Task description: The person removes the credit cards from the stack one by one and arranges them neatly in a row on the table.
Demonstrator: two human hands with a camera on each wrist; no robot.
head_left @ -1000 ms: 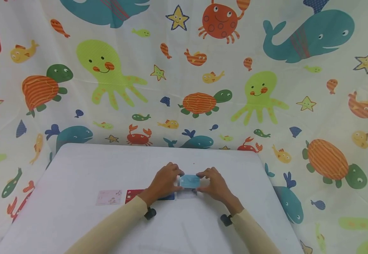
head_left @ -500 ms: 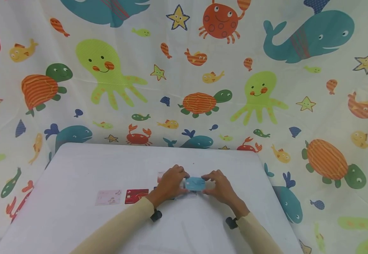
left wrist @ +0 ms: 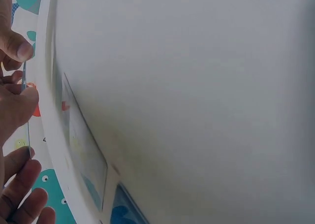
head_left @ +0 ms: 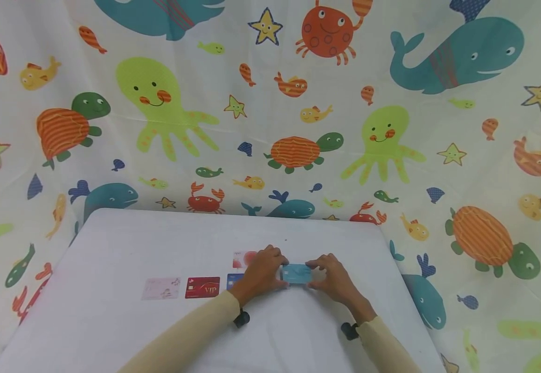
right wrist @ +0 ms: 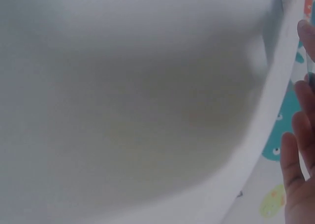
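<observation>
In the head view, a light blue card is held between both hands over the white table. My left hand pinches its left edge between thumb and fingers. At its right edge, my right hand has a similar pinch. The left wrist view shows the card nearly edge-on, with fingers on it. In the right wrist view, the fingers are at the frame's right side and only a sliver of card shows. A dark blue card lies partly hidden behind the left hand.
On the white table, a pale pink card and a red VIP card lie in a row left of the hands. Another pink card lies farther back, partly covered by the left hand. A sea-animal curtain hangs behind.
Both hands have moved right and slightly toward the person, carrying the light blue card. The red, dark blue and farther pink cards show more now. The left hand has moved over another card in the row.
</observation>
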